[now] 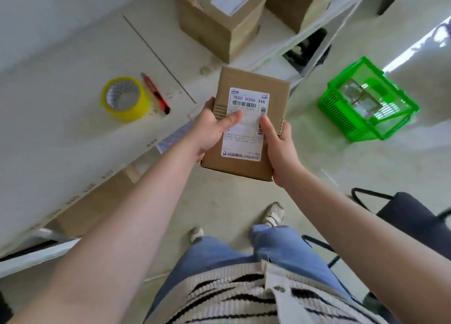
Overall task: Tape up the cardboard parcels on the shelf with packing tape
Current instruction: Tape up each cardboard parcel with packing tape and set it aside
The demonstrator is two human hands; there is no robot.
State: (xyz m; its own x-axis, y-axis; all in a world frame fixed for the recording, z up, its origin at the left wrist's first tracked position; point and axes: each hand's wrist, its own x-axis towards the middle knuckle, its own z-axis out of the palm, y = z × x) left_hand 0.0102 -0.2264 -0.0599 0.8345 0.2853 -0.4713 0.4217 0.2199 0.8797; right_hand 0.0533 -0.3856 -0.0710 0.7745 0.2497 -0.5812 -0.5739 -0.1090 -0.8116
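I hold a small cardboard parcel [253, 84] with a white shipping label between both hands, just off the shelf's front edge. My left hand [212, 131] grips its left side with the thumb lying on the label. My right hand [278, 148] grips the right side, thumb on top. A yellow roll of packing tape [125, 99] lies flat on the white shelf [73, 104], to the left of the parcel. Beside the tape lies a red utility knife [156, 93].
Two bigger cardboard boxes [219, 18] [292, 1] stand further along the shelf. A green plastic basket [366, 101] sits on the floor to the right. A black chair [415, 216] stands at my right, and my legs and shoes are below.
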